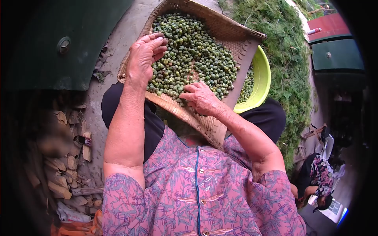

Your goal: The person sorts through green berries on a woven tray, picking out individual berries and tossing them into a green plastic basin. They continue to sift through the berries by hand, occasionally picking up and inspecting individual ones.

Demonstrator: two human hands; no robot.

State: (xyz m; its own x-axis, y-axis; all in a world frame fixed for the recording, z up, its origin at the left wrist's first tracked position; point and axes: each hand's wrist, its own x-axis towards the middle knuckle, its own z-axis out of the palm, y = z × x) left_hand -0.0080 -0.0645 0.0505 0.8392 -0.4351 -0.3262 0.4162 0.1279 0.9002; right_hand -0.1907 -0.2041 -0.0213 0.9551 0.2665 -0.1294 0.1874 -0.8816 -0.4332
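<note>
A woven basket tray rests across my lap, heaped with small round green fruits, some of them darker or yellowish. Over the left part of the heap is my left hand. Its fingers are a little bent and apart, and I see nothing between them. My right hand is at the near edge of the heap, palm down. Its fingertips touch the fruits and stand slightly apart, with their undersides hidden. Beyond the tray's right side, a yellow-green basin holds more of the same fruits.
Cut green foliage covers the ground at right. A dark green panel stands at upper left, above stacked firewood. Another person in a flowered top is at lower right. An orange cloth lies at lower left.
</note>
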